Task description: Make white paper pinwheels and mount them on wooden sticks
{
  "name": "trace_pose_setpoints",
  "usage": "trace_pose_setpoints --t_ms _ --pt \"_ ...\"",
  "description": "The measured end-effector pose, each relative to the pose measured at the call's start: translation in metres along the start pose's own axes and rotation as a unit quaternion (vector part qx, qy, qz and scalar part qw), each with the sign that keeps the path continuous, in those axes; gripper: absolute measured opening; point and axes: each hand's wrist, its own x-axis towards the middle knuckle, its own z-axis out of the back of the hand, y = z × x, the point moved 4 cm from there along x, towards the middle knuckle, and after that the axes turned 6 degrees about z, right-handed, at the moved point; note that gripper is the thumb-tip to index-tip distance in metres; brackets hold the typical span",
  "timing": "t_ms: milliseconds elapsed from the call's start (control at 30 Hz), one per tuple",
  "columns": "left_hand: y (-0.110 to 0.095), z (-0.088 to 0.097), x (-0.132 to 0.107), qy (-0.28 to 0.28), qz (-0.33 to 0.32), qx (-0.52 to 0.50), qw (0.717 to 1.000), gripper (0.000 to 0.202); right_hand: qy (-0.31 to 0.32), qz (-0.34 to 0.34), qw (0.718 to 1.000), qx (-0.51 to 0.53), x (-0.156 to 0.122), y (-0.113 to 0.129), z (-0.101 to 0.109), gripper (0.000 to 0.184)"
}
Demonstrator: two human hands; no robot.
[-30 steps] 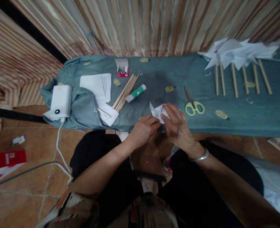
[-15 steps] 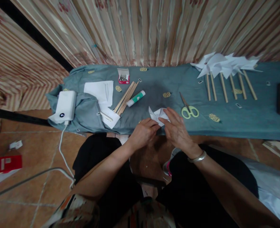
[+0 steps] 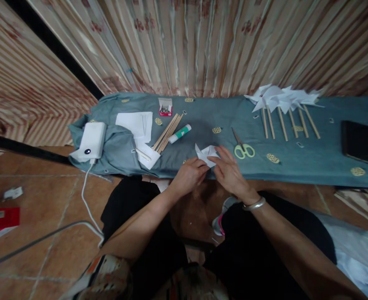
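Between my hands, at the front edge of the cloth-covered surface, is a white paper pinwheel with its points folded inward. My left hand pinches its lower left side, fingers curled together. My right hand grips the right side, thumb and fingers pressing on the folds. To the right lie green-handled scissors. A glue stick and a bundle of wooden sticks lie to the left. Whether a pin sits in the pinwheel's centre I cannot tell.
Finished pinwheels on sticks lie at the back right, a dark phone beyond them. A small red box of metal pins, white paper sheets and a white power bank with a cable are on the left. A curtain hangs behind.
The camera view has shifted slightly, bringing more of the phone into sight. Both hands keep their hold on the paper pinwheel, with little visible finger movement.
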Motion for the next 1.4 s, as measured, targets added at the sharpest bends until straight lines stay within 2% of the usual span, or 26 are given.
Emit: trace_pose_setpoints --t_ms 167,633,900,1100,1233,1400 --pt "-0.002 0.001 0.000 0.000 -0.007 0.009 1.000 0.021 -0.025 -0.010 1.000 0.014 -0.004 -0.005 0.002 0.046" --pt "-0.004 0.004 -0.001 0.003 -0.009 0.012 1.000 0.019 0.041 0.015 0.998 -0.054 0.003 0.008 -0.002 0.043" --pt "-0.002 0.005 -0.001 0.001 -0.007 0.000 1.000 0.021 0.003 -0.027 0.998 0.052 0.001 -0.009 -0.004 0.048" --pt "-0.004 0.005 -0.001 0.006 -0.006 0.004 1.000 0.021 0.006 -0.044 0.999 0.007 0.001 -0.006 -0.005 0.047" --pt "-0.005 0.005 0.000 0.010 -0.009 0.003 1.000 0.021 0.013 -0.022 1.000 -0.017 0.003 -0.001 -0.005 0.044" --pt "-0.004 0.004 0.001 0.003 -0.003 0.001 1.000 0.024 0.002 -0.022 1.000 0.017 0.004 -0.006 -0.005 0.042"
